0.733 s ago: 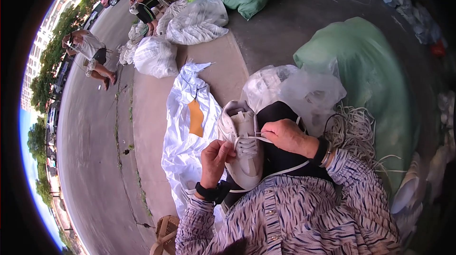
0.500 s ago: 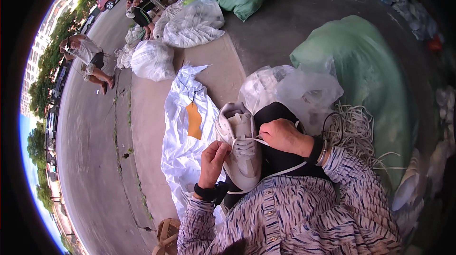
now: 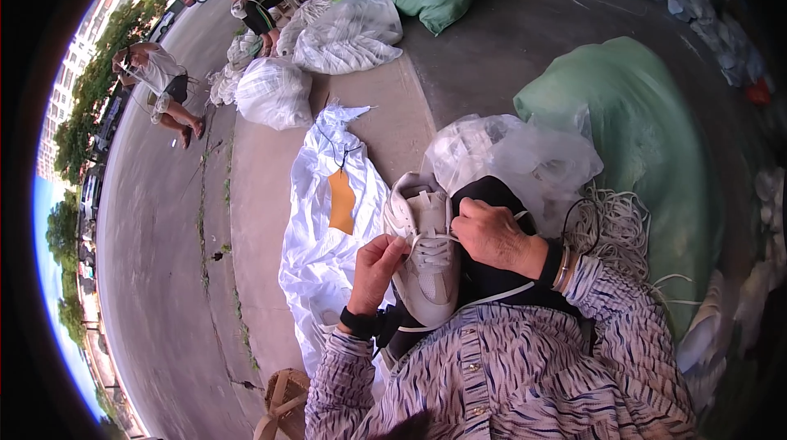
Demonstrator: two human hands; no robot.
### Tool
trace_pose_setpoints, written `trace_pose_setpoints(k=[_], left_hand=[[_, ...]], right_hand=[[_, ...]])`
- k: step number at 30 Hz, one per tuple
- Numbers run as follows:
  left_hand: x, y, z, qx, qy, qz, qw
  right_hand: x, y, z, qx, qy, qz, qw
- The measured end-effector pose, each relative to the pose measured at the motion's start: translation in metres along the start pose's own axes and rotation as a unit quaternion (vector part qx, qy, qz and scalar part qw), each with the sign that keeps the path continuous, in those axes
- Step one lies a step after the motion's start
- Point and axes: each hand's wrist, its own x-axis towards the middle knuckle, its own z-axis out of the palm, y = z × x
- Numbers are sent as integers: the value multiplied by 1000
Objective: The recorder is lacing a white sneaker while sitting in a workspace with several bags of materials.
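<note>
1. The white sneaker [image 3: 428, 255] lies on the person's lap, toe pointing away.
2. The left hand [image 3: 375, 269] pinches a white lace [image 3: 426, 239] at the shoe's left side.
3. The right hand [image 3: 494, 235] grips the lace's other end – fingers curled, beside the clear plastic bag [image 3: 512, 157].

Can't really see the toe and sole of the white sneaker [image 3: 428, 264], they're tucked under the left hand [image 3: 375, 266] and the lap, and the right hand [image 3: 492, 235] covers wherever the lace end goes. The green sack [image 3: 648, 153] smears out toward the rim, and the stuff past it is too warped to identify.
</note>
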Motion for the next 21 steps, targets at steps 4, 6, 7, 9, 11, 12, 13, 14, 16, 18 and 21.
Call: trace_pose_setpoints(k=[4,6,7,9,11,12,13,14,16,18,21], left_hand=[[4,1,2,8,14,3,1000],[7,0,2,42,33,34,998],[9,-1,1,58,44,51,996],[7,13,9,226,75,94,967],[11,23,12,466,105,175,861],[14,27,10,490,84,207,843],[18,30,8,515,56,198,832],[23,32,5,539,29,185,821],[28,36,4,537,6,162,828],[24,32,4,520,-11,180,835],[26,31,11,605,-47,209,767]], right_hand=[[7,5,0,83,-55,22,995],[10,7,-3,91,-91,32,991],[13,6,-5,88,-116,27,989],[15,8,-8,88,-124,21,988],[13,7,-7,67,-110,20,991],[12,3,-11,41,-110,19,993],[12,2,-15,-5,-75,-22,997],[13,2,-15,-47,-40,-63,996],[16,1,-20,-65,-48,-58,995],[21,-10,-25,-28,-3,-73,997],[22,-4,-25,-69,-18,-174,982]])
